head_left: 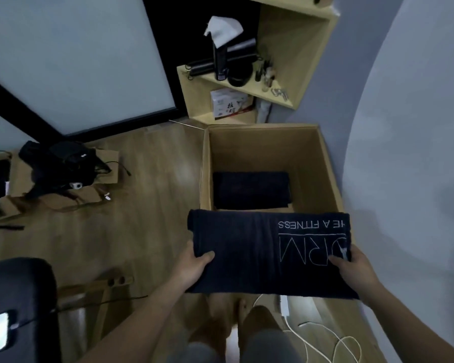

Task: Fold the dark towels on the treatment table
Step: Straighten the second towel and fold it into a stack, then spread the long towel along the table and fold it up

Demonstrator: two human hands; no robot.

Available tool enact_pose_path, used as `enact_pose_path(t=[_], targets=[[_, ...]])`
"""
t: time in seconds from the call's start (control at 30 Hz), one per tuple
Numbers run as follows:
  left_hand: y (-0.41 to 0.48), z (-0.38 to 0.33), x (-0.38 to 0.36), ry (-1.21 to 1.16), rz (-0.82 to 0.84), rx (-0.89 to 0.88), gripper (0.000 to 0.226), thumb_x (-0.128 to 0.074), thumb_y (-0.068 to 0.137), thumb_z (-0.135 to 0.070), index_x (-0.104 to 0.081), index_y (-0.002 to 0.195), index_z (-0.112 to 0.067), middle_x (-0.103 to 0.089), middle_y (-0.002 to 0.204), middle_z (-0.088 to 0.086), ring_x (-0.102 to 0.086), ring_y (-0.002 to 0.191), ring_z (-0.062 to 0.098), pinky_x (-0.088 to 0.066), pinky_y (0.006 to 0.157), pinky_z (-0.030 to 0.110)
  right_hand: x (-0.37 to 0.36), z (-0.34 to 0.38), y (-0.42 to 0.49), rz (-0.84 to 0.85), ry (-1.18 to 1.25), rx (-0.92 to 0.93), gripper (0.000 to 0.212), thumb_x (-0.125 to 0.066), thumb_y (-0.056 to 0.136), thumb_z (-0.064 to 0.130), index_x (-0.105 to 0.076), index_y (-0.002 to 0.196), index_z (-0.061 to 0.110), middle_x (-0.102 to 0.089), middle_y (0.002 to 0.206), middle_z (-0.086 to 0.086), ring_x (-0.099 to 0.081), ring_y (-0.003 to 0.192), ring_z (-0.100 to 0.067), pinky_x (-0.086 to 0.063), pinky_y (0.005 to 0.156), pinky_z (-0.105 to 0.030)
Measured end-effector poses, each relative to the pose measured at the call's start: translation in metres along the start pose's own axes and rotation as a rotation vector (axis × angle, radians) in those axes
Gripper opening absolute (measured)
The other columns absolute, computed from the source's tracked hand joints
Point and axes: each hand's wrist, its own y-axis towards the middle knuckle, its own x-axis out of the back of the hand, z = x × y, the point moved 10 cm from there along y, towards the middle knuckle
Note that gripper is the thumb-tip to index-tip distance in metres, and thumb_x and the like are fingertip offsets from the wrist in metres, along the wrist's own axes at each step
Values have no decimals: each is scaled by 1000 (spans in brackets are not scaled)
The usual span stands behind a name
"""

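Left hand (194, 268) and right hand (351, 268) each grip one short end of the folded dark towel (247, 252), held level between them. Just beyond the hands is an open cardboard box (328, 163), with another folded towel (250, 189) on its floor. Risk: if one grip slackens on lowering, the layers may slide apart or snag the near rim.
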Motion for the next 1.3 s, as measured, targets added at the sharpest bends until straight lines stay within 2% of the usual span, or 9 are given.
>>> enact_pose_path(t=[0.1, 0.2, 0.4, 0.6, 0.8, 0.9, 1.0, 1.13, 1.3], targets=[[30, -18, -14, 32, 21, 1, 44, -71, 92, -31, -49, 129, -23, -63, 109, -12, -63, 105, 17, -53, 97, 43, 11, 21, 27, -56, -70, 30, 31, -63, 93, 14, -55, 123, 15, -68, 115, -9, -63, 101, -33, -51, 92, -48], [57, -34, -35, 69, 55, 4, 48, -77, 87, -33, -48, 125, -31, -61, 107, -18, -62, 106, 16, -53, 96, 40, 18, 39, 60, -77, -141, 45, 35, -61, 94, 15, -52, 128, 13, -65, 119, -11, -59, 109, -36, -48, 89, -41], [143, -37, -84, 169, 73, 15, 71, -78, 84, -39, -41, 144, -29, -62, 128, -9, -60, 116, 17, -49, 102, 36, -14, 36, 153, -61, -185, 42, 37, -60, 96, 14, -49, 130, 7, -63, 125, -16, -58, 110, -37, -45, 83, -36], [249, -3, -117, 179, -7, 106, 67, -74, 90, -30, -41, 148, -24, -57, 141, 2, -55, 127, 26, -44, 105, 36, -61, 6, 250, 1, -150, 11, 42, -55, 99, 21, -44, 140, 21, -59, 132, -6, -58, 117, -31, -48, 90, -37], [327, 35, -113, 307, -9, 228, 80, -65, 97, -32, -17, 160, -22, -44, 154, 5, -45, 138, 31, -38, 111, 38, -92, -22, 330, 55, -410, -16, 54, -54, 100, 23, -35, 150, 14, -56, 137, -16, -55, 121, -35, -47, 95, -38], [328, 16, -119, 437, 36, 147, 78, -62, 98, -33, -16, 160, -24, -35, 160, 2, -37, 144, 27, -33, 117, 35, -104, -7, 330, 107, -483, 37, 57, -52, 99, 24, -32, 152, 22, -55, 137, -12, -57, 114, -29, -48, 87, -33], [315, -17, -126, 586, 61, 33, 76, -60, 99, -36, -14, 160, -27, -21, 166, 0, -24, 151, 23, -24, 123, 38, -118, 26, 311, 169, -519, 145, 58, -54, 97, 26, -31, 150, 29, -52, 137, -8, -55, 115, -25, -52, 94, -43], [282, -68, -126, 830, 49, -140, 75, -53, 101, -40, -9, 160, -29, -7, 169, 0, -10, 155, 22, -13, 126, 46, -134, 81, 270, 249, -588, 300, 62, -55, 97, 30, -27, 152, 32, -40, 151, -6, -47, 130, -27, -45, 105, -46], [218, -128, -90, 928, -122, -266, 75, -43, 102, -48, 1, 160, -30, 7, 169, -2, 9, 155, 21, 1, 126, 49, -155, 173, 194, 313, -704, 628, 61, -49, 100, 33, -23, 155, 26, -33, 156, -2, -28, 144, -23, -31, 116, -44]])
